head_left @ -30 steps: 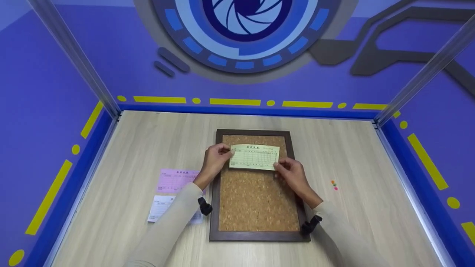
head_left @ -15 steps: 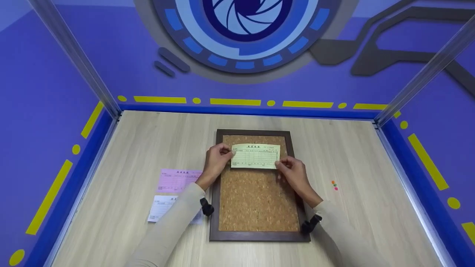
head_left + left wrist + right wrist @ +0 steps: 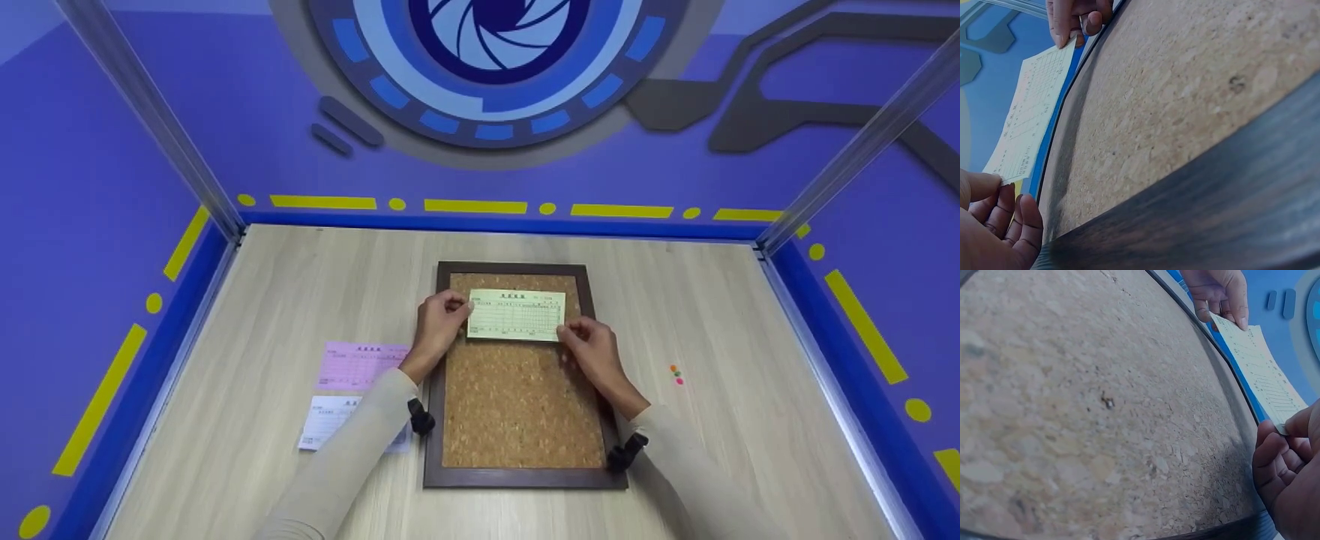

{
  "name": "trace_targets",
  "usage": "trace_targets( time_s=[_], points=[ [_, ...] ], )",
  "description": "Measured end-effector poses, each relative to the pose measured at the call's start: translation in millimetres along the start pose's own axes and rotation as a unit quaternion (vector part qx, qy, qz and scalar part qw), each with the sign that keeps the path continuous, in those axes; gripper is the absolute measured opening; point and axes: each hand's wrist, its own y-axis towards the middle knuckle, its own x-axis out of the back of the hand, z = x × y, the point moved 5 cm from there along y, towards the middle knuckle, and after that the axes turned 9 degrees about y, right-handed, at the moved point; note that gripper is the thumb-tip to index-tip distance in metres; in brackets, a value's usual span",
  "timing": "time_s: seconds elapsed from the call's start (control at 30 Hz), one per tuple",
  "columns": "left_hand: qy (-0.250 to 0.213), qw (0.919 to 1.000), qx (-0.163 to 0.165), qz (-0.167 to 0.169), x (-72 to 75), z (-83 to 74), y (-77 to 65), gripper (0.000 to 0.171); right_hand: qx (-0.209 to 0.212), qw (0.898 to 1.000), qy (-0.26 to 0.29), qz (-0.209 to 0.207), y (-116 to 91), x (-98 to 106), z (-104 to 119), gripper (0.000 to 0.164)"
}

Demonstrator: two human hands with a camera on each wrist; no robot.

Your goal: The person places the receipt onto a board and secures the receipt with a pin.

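A yellow printed form slip is held level over the upper part of a dark-framed cork board. My left hand pinches its left edge between thumb and fingers; in the left wrist view the left hand shows the thumb on top of the paper. My right hand pinches the lower right corner, thumb uppermost, as the right wrist view shows with the right hand. Both wrist views show the slip raised off the cork, a gap beneath it.
Left of the board lie a pink form slip and a white form slip, partly hidden by my left sleeve. Several small coloured pushpin-like dots sit on the wooden table at right. Blue panels enclose the back and sides.
The yellow slip and my left hand have shifted slightly to the right, and the slip's top edge looks flatter. My right hand stays almost where it was, and both hands keep their pinch.
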Motion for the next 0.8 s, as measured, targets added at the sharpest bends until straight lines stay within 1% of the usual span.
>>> trace_targets(
  time_s=[0.13,0.23,0.33,0.37,0.43,0.5,0.6,0.63,0.8],
  points=[
    [0.030,0.9992,-0.022,-0.017,-0.9,3.1,3.2,0.005,-0.003,1.000,-0.005,-0.001,2.4,-0.5,-1.8,0.013],
    [0.067,0.9957,-0.052,-0.039,-7.0,18.5,12.8,0.006,0.002,1.000,-0.030,-0.002,4.7,-1.4,-2.8,0.013],
    [0.099,0.9919,-0.062,-0.049,-16.2,42.4,26.4,0.008,0.010,0.999,-0.053,-0.002,7.0,-2.6,-3.6,0.012],
    [0.111,0.9905,-0.063,-0.051,-19.3,50.5,30.9,0.008,0.013,0.998,-0.059,-0.002,7.5,-2.7,-3.8,0.012],
    [0.121,0.9905,-0.052,-0.041,-23.7,63.0,38.0,0.006,0.014,0.998,-0.058,-0.003,8.5,-2.3,-5.0,0.012],
    [0.128,0.9904,-0.042,-0.029,-27.1,71.4,43.4,0.005,0.016,0.998,-0.053,-0.004,9.4,-1.3,-6.2,0.013],
    [0.131,0.9910,-0.025,-0.009,-29.0,75.7,47.4,0.006,0.021,0.999,-0.047,-0.003,10.9,-0.2,-7.7,0.014],
    [0.133,0.9908,-0.020,-0.005,-28.8,74.3,47.5,0.006,0.024,0.999,-0.046,-0.002,11.3,0.0,-7.8,0.014],
    [0.138,0.9904,-0.011,-0.008,-27.6,75.1,49.6,0.006,0.027,0.998,-0.058,0.001,15.2,-0.2,-7.9,0.015]
  ],
)
